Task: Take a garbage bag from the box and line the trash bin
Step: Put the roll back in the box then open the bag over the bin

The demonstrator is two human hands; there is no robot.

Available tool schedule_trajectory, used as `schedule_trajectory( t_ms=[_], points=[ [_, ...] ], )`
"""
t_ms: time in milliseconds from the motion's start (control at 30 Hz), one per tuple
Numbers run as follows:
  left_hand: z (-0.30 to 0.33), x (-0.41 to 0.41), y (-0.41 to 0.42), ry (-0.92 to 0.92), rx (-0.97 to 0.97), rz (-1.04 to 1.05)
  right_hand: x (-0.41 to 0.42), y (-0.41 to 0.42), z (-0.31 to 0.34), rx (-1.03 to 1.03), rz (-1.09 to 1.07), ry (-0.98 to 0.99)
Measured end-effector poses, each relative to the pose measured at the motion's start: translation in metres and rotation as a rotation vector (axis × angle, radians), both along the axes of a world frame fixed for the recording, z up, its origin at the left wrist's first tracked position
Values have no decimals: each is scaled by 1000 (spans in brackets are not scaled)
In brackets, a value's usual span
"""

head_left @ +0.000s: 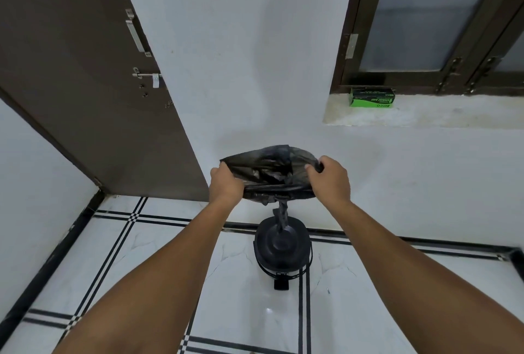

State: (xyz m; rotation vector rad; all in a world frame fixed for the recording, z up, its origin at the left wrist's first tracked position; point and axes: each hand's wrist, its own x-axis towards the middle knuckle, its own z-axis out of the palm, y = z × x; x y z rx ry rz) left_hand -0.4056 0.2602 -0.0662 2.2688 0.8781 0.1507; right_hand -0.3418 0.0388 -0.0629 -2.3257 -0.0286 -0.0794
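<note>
I see the black garbage bag [269, 175] held up in the air in front of the white wall [241, 70], its mouth pulled open between my two hands and its twisted lower end hanging down into the trash bin [282, 246] directly below. My left hand [226, 186] is clenched on the bag's left edge and my right hand [329, 177] is clenched on its right edge, both arms stretched forward. The bin is black, stands open on the white tiled floor [141, 268] close to the wall, with a pedal at its front. The green box [372, 97] sits well apart, up on the window ledge [439, 112] to the right. A brown door [85, 84] stands at left.
</note>
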Motion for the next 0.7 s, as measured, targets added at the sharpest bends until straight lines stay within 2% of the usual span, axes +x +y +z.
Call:
schedule_trajectory(
  t_ms=[300, 433, 533, 600, 700],
  points=[
    [-10, -12, 5, 183, 26, 27, 11, -10, -7, 422, -317, 88],
    [-12, -13, 6, 58, -17, 7, 8, -11, -6, 540, -312, 111],
    [-16, -11, 6, -68, -247, -51, 6, -10, -2, 583, -238, 174],
    [-17, -10, 4, -89, -460, -61, 5, -8, 0, 600, -193, 231],
    [-14, -9, 0, -78, -680, -71, 3, -2, 2, 605, -123, 300]
  ],
)
